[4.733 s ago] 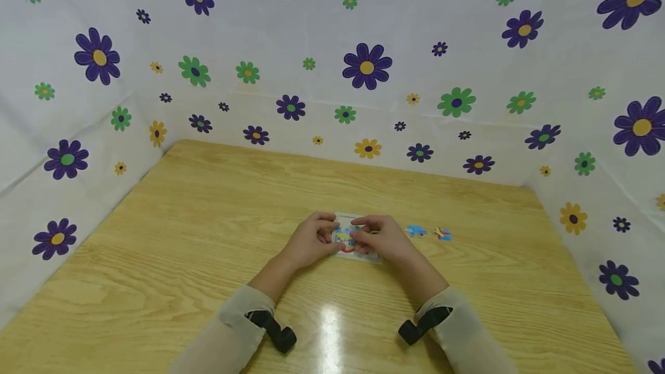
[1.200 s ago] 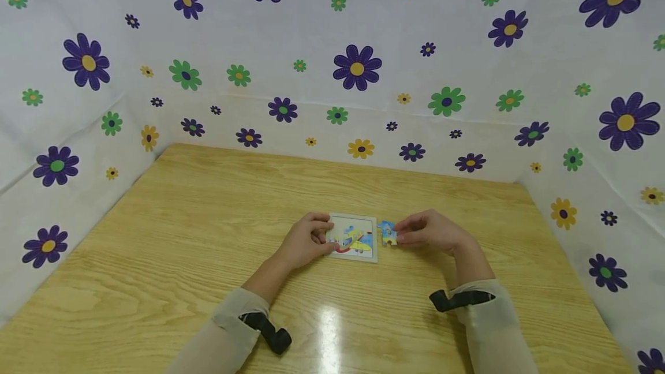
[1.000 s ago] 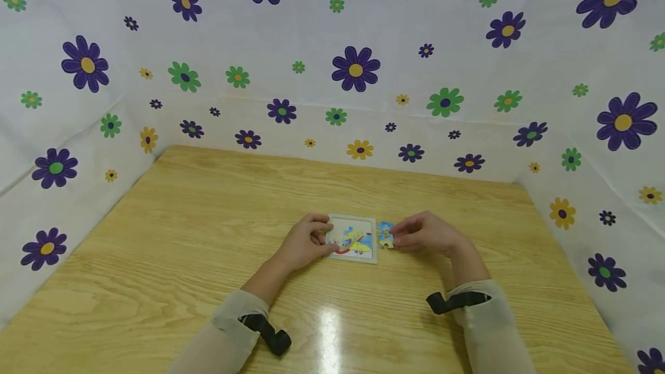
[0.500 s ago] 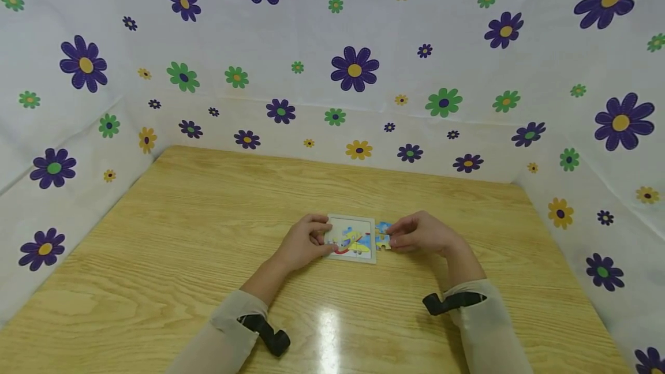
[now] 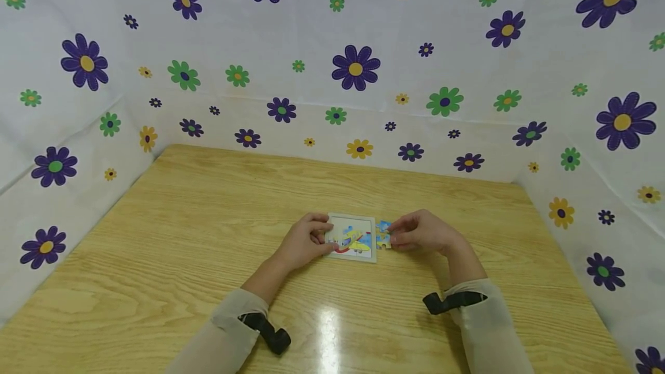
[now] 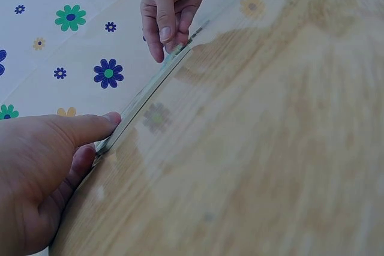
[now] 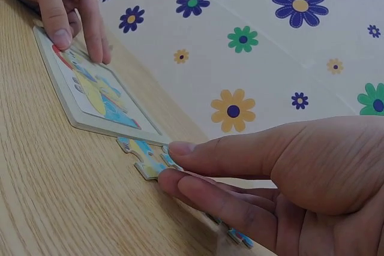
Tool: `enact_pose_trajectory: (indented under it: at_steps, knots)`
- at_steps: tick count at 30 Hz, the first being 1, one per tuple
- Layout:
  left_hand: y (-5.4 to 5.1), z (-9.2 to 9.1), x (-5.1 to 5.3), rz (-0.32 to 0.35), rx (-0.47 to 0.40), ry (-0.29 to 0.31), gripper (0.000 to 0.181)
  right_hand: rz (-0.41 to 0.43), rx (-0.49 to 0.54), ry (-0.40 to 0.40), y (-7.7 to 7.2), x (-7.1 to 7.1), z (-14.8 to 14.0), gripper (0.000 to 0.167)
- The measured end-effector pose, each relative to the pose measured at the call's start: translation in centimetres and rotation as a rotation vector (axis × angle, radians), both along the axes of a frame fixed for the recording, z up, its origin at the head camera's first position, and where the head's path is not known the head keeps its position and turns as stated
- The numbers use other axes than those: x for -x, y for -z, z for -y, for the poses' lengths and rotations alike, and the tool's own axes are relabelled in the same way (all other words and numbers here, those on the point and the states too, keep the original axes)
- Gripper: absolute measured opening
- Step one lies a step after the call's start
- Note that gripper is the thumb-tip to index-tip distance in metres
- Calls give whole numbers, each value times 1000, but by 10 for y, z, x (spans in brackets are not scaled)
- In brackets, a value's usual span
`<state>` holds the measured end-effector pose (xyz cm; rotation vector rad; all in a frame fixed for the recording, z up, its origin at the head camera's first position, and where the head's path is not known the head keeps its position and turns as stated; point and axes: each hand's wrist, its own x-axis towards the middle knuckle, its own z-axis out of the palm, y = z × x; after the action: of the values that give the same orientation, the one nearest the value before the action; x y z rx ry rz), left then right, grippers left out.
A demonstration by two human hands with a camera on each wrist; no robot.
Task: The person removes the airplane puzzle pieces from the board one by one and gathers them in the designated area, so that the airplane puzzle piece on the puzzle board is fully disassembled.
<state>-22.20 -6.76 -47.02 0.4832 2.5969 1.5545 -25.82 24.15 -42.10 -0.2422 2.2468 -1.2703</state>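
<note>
Your right hand (image 5: 426, 232) has moved from above the puzzle tray (image 5: 373, 247) to its right side, and loose puzzle pieces (image 5: 383, 242) are now close to the right rim, while before two pieces were lying farther to the right. Nearest to you are the beige left sleeve (image 5: 223, 328) and right sleeve (image 5: 496, 328), each with a black mount at the wrist. Beyond them, your left hand (image 5: 301, 244) grips the left edge of the tray, with the thumb on the rim. Your right hand keeps only a narrow gap between thumb and fingers and pinches the loose pieces, which are blue and yellow. I cannot tell exactly how many pieces are there, because your fingers cover a part. The tray lies flat between your two hands; inside it, the joined pieces show a yellow airplane (image 5: 355, 242) with red stripes and some blue, and the upper left part shows the pale base. Under everything is the wood-grain table (image 5: 156, 258), with a bright reflection at its near side. Farthest stands the white cloth (image 5: 312, 27), printed with purple, green and yellow flowers.
</note>
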Motion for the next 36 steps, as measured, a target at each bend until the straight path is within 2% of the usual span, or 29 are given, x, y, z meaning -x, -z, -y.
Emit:
enact_pose_trajectory:
  at_steps: [7, 11, 18, 24, 32, 36]
  knots:
    - [1, 1, 1, 2, -6, 2, 47, -55, -35, 29, 1, 2, 4, 36]
    - [2, 1, 1, 2, -11, -3, 46, -86, -6, 30, 4, 3, 9, 37]
    - [3, 1, 2, -7, -14, 6, 46, -66, 72, -24, 9, 1, 20, 38]
    - [3, 1, 2, -17, -22, 18, 45, -61, 89, -25, 12, -1, 29, 37]
    - [3, 1, 2, -1, -22, 4, 45, -82, 82, -30, 13, -5, 44, 37]
    - [4, 0, 3, -6, -16, -1, 45, -86, 113, -21, 15, -7, 53, 35]
